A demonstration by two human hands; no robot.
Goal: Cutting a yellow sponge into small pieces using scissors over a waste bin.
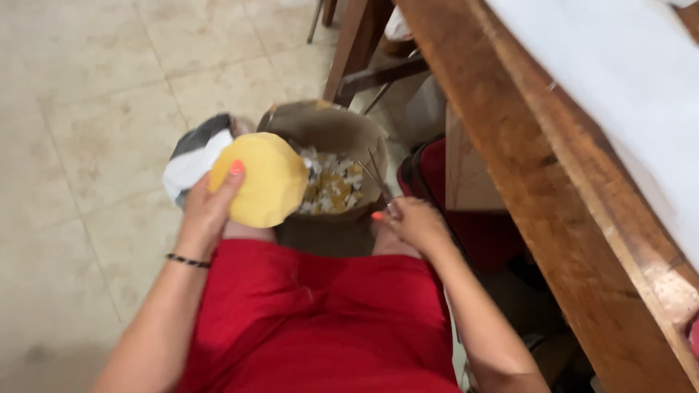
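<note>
Left hand: the left hand (pixel 207 207) is closed around the lower left edge of a yellow paper piece (pixel 261 178), thumb on its face and fingers behind it; a dark beaded bracelet (pixel 188 260) sits on the wrist.
Yellow paper piece: a rounded, many-sided cut shape, held upright over the near left rim of the bag, partly covering the bag's opening.
Right hand: the right hand (pixel 413 222) is closed on a pair of scissors (pixel 380 182), with the thin metal blades pointing up and away over the bag's right rim; the view is too blurred to show whether the blades are apart or together.
Paper bag: a brown paper bag (pixel 331 131) stands open on the floor just in front of the person's knees, between the two hands.
Scraps: the bag holds a heap of small white and yellow paper scraps (pixel 331 185).
Cloth: a grey and white bundle of cloth (pixel 193 156) lies on the floor, touching the bag's left side and partly behind the yellow piece.
Lap: the person sits in red clothing (pixel 320 313) that fills the lower middle of the view.
Worktop: a wooden worktop (pixel 553 189) runs along the right, with a white sheet (pixel 626 80) lying on it.
Floor: pale tiled floor (pixel 87 109) on the left.
Under the worktop: a red and black bag (pixel 444 182) stands beside the right hand.
</note>
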